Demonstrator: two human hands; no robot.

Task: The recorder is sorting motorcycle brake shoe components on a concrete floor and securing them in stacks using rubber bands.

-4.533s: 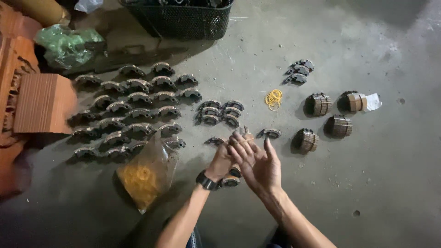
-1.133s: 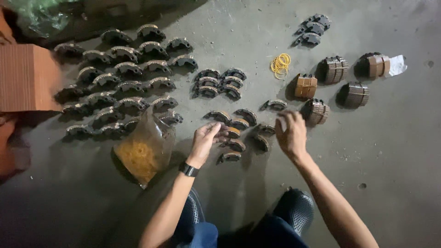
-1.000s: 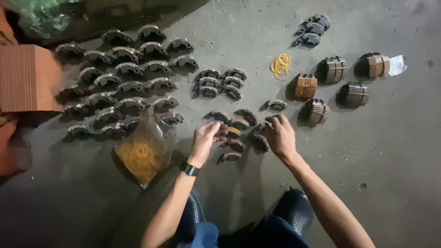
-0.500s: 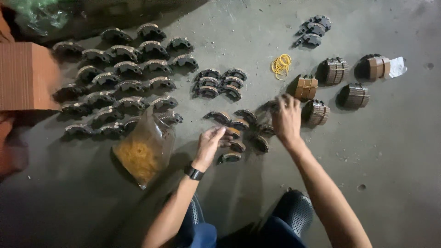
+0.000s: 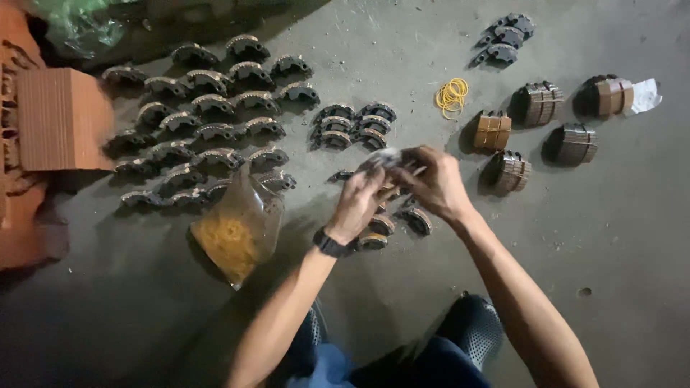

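A grey concrete floor (image 5: 632,237) fills the view, dim at the edges, and everything lies on it. At the far left stands a stack of red bricks (image 5: 61,118). Beside it spreads the largest lot: rows of curved brake shoes (image 5: 208,129), dark metal with pale lining, laid side by side. A clear bag (image 5: 237,233) of yellow rubber bands slumps just below those rows, near the left forearm. To the right sit five banded bundles (image 5: 543,104) of shoes, brown and grey, well apart from the rows. A small block of shoes (image 5: 352,123) lies between the rows and the bundles, just above the hands, and another small heap (image 5: 507,36) lies at the top. A loose ring of yellow bands (image 5: 451,97) rests near the bundles. A few single shoes (image 5: 417,219) lie under the hands.

The left hand (image 5: 356,205), with a black watch at the wrist, and the right hand (image 5: 435,187) meet above the floor, both grips closed around a shoe set (image 5: 392,159). It is held between the fingertips, raised clear of the loose shoes; it is blurred, pale grey on top, so its exact form cannot be told.
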